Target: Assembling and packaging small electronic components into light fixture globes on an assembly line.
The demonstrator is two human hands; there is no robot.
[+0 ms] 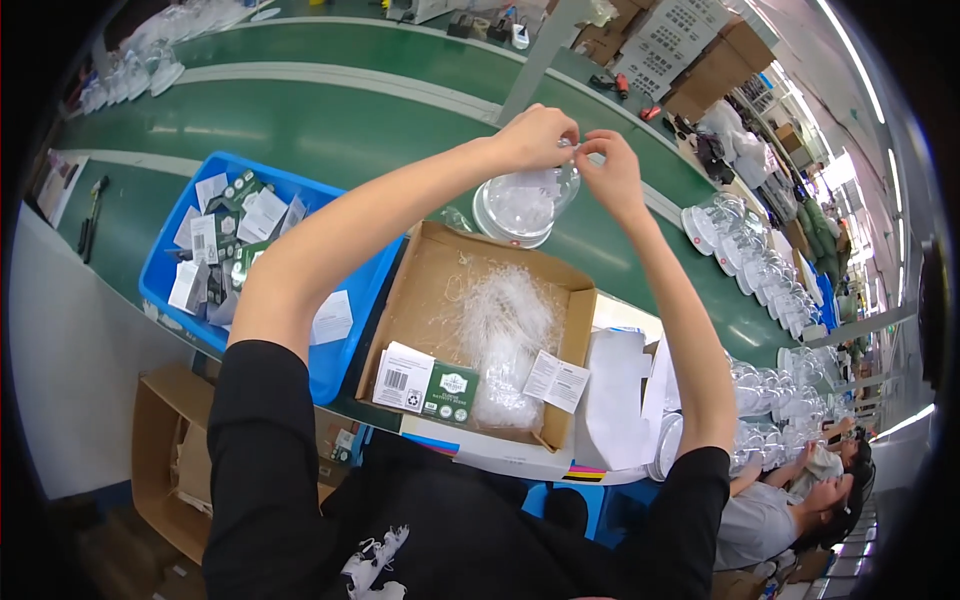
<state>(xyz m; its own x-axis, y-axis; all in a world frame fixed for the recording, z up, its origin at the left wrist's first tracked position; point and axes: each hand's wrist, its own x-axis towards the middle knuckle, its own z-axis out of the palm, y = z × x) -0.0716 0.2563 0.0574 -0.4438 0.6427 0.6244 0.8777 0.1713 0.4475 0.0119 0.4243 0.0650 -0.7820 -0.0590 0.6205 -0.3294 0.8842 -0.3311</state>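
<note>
A clear dome (520,208) with a white round base and whitish, crumpled-looking contents rests tilted on the green worktop, beyond the cardboard tray. Both my hands meet at its upper end. My left hand (540,138) pinches with thumb and fingertips; opposite it, my right hand (610,172) pinches too. What lies between the fingertips is too small to make out. Nearer me, a bundle of thin clear plastic strands (508,310) fills part of the shallow cardboard tray (410,290). At the tray's near side lie a green and white card (450,390) and a white printed slip (556,381).
To the left, a blue bin (372,268) holds many green and white cards. An opened white carton (612,395) stands right of the tray. Rows of clear domes (745,250) line the worktop at right. Another person (765,515) sits at lower right. A metal post (540,62) rises ahead.
</note>
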